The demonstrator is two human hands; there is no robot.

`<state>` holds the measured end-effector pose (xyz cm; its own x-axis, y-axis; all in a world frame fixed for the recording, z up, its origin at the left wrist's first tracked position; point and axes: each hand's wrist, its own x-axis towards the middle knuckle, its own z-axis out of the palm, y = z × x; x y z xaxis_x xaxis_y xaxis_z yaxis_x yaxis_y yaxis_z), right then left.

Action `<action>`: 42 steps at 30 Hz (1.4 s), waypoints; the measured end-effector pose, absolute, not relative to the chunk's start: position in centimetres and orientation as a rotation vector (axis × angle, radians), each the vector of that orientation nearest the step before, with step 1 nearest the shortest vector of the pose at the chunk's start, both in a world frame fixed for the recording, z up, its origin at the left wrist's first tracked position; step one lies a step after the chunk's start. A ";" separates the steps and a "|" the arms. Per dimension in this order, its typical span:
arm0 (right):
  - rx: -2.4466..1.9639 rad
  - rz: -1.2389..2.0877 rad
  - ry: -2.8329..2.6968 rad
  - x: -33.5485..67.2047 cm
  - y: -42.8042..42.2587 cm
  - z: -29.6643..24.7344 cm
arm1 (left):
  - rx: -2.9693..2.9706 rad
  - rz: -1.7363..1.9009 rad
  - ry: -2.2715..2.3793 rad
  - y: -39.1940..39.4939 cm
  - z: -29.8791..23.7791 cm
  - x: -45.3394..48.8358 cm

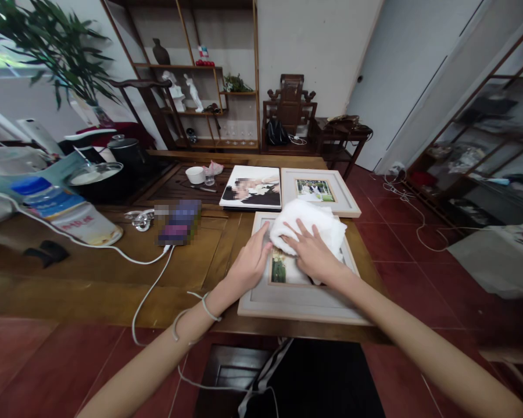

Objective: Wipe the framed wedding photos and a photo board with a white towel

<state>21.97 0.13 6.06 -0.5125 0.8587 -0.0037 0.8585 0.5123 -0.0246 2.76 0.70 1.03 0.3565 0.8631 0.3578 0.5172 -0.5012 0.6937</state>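
A light wooden picture frame (305, 310) lies flat at the near edge of the table, a photo partly showing in its middle. Over its upper part is a bunched white cloth (333, 232). My right hand (316, 252) presses down on this cloth with the fingers spread, one fingertip tucked into a fold. At the frame's left border rests my left hand (250, 258), fingers stretched out and touching the edge. Behind them lie a second picture frame (346, 200) with a photo and a white-edged photo panel (239, 174) on a dark stack.
To the left are a phone (179, 223) on a white cable (137, 307), a large bottle (76, 215) lying tilted, and a black pot (124, 150). A white bowl (196, 175) stands farther back. Past the table are a shelf unit (239, 142) and a wooden chair (291, 98).
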 end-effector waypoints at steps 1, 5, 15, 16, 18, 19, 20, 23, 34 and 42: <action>-1.526 0.043 -2.753 21.3 0.4 6.2 | 2.141 1.024 1.199 0.7 1.1 2.8; -1.373 0.138 -2.906 19.3 -1.5 6.5 | 2.083 1.161 1.193 0.7 1.0 2.8; -1.298 0.454 -2.941 23.3 -9.5 7.6 | 2.194 0.916 1.254 0.8 0.8 2.9; -1.363 0.456 -2.922 24.1 -9.7 7.7 | 2.226 0.881 1.264 0.8 0.7 2.9; -1.502 0.393 -2.876 25.8 -10.0 7.9 | 2.305 0.827 1.266 0.9 0.7 3.0; -1.562 0.329 -2.850 26.7 -10.1 8.0 | 2.342 0.805 1.263 1.0 0.7 3.0; -1.610 0.250 -2.828 27.7 -10.1 8.2 | 2.372 0.787 1.262 1.0 0.8 3.0; -1.720 -0.012 -2.746 30.7 -9.3 8.8 | 2.420 0.710 1.284 0.8 1.0 3.0; -1.372 -0.337 -2.311 26.6 2.0 8.8 | 2.448 0.546 1.333 0.6 1.5 3.1; -1.137 -0.234 -2.795 20.8 3.3 6.6 | 2.451 0.590 1.334 0.8 1.2 3.1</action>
<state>20.77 3.30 6.58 -0.7120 0.6829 0.1634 0.7005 0.7067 0.0991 3.08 0.83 1.22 0.4877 0.8462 0.2147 0.7282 -0.5299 0.4346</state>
